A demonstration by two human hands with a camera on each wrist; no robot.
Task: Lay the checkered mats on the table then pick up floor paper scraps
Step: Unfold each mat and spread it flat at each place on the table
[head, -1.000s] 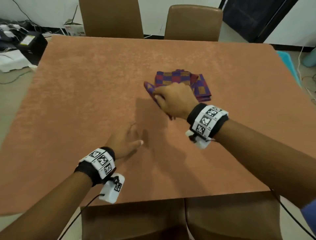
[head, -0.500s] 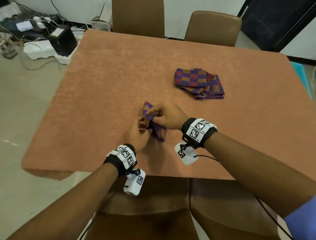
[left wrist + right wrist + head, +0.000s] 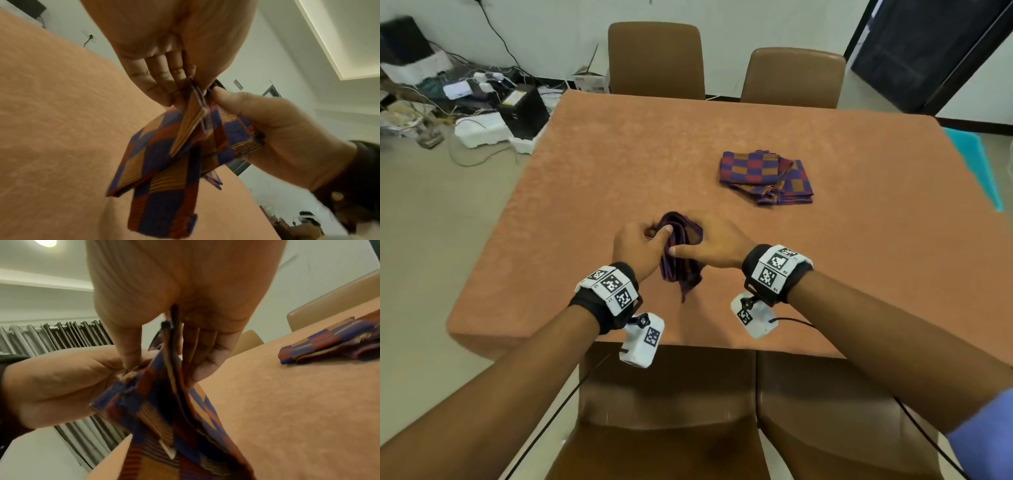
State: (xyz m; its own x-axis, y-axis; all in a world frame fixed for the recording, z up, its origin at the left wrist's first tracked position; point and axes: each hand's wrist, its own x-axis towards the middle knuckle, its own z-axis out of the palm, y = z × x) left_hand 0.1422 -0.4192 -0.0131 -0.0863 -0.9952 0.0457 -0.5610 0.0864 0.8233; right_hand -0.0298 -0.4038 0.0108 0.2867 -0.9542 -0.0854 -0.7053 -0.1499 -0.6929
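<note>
The big table (image 3: 619, 178) with its orange-brown cloth takes up most of the room from where I'm standing. Two brown chairs (image 3: 656, 60) sit at the far side and two more are tucked in on the near side, right under the person's arms. Off to the left on the floor there's a mess of cables, a black box (image 3: 524, 111) and white foam pieces (image 3: 482, 128) close against the table corner. A dark doorway (image 3: 928, 51) is at the back right, and something teal (image 3: 976, 164) pokes out past the right edge of the table.

On the table, right of centre, is the stack of folded checkered mats (image 3: 765, 176), purple, red and orange squares, sitting well apart from the hands.

Nearer the front edge the person has one folded mat (image 3: 681, 253) lifted up, its lower corner hanging down toward the cloth. The left hand (image 3: 638, 245) is pinching its upper edge between thumb and fingers, and the right hand (image 3: 710, 241) is pinching the same bunched top from the other side, so both hands are gripping that one mat, nearly touching each other
</note>
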